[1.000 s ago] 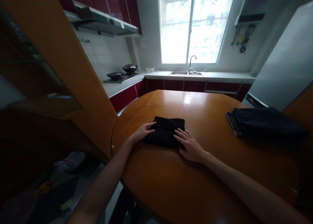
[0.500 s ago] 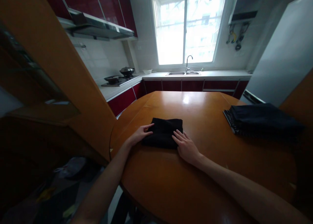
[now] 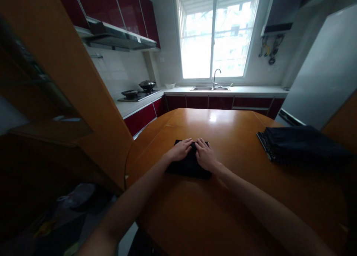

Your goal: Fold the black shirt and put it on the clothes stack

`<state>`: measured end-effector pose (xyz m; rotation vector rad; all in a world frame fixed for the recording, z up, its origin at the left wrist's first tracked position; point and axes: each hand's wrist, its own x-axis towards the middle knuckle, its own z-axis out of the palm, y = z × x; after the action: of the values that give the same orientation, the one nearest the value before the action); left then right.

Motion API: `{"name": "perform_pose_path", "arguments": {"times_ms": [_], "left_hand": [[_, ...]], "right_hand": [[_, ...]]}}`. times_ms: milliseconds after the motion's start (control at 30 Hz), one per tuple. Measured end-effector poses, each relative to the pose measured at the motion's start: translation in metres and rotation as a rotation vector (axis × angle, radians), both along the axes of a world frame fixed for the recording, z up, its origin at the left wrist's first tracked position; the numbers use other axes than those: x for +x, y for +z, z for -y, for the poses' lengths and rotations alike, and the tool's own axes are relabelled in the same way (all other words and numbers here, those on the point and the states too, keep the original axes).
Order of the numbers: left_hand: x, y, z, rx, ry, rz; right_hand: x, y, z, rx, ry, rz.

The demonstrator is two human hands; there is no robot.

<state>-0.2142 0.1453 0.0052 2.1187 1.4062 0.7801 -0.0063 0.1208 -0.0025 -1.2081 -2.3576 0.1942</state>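
Note:
A small folded black cloth [image 3: 187,166] lies on the round wooden table [image 3: 228,200] in front of me. My left hand [image 3: 180,150] rests flat on top of its left half, fingers stretched out. Beside it, my right hand [image 3: 205,155] lies flat on the cloth's right half, fingers also extended. The two hands almost touch at the middle of the cloth and hide much of it. Neither hand grips anything.
A pile of dark folded clothes [image 3: 301,146] sits at the table's right edge. A wooden cabinet [image 3: 69,81] stands close on the left. Behind are a counter with a sink [image 3: 210,88], a stove with pans [image 3: 138,90], a window, and a grey fridge [image 3: 320,77].
Both hands moved from the cloth's outer edges onto its top, meeting at the middle. The view tilted slightly.

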Motion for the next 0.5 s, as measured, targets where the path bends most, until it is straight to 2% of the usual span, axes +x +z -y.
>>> {"name": "perform_pose_path", "arguments": {"times_ms": [100,200,367,500], "left_hand": [[0.021,-0.022,-0.005,-0.039,-0.003,-0.163],[0.012,-0.036,-0.002,-0.046,0.04,-0.186],[-0.013,-0.038,-0.002,-0.094,0.149,-0.122],[-0.021,-0.033,0.0,-0.133,0.32,-0.11]], "right_hand": [[-0.009,-0.008,-0.022,-0.024,-0.011,0.063],[0.0,-0.017,-0.038,-0.106,-0.083,0.051],[0.023,-0.028,-0.059,-0.269,-0.188,-0.041],[0.032,-0.036,-0.066,-0.242,-0.224,-0.161]]}}
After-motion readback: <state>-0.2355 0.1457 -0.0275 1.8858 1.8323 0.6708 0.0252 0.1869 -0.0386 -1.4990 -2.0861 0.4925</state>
